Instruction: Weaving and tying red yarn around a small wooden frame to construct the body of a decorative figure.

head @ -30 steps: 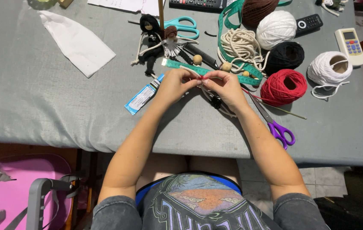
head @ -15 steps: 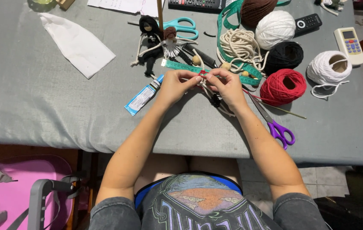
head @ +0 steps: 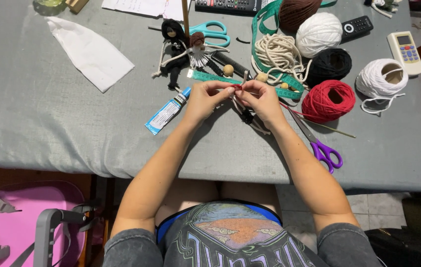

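Head view: I see my left hand (head: pixel 204 100) and right hand (head: pixel 262 100) meeting over the grey surface (head: pixel 72 133), both pinched shut on a small cord figure (head: pixel 244 106) with a bit of red thread (head: pixel 237 87) at its top. The fingertips nearly touch around the red wrap; the pale cords and a dark knot hang below, between the hands, just above the cloth.

A strand runs off to the right toward the red yarn ball (head: pixel 328 100), which sits near my right wrist. Judging from this, a tug on the wrap could roll that ball or drag the strand taut, loosening the binding. The purple-handled scissors (head: pixel 319 143) lie just beside my right forearm, blades pointing toward the work, so a careless elbow might catch them. The glue tube (head: pixel 167 111) lies close to my left wrist; I cannot tell whether its cap is on, and leaning on it might smear the cloth. The finished dolls (head: pixel 183 49) lie well apart, beyond the green tape measure (head: pixel 210 77).
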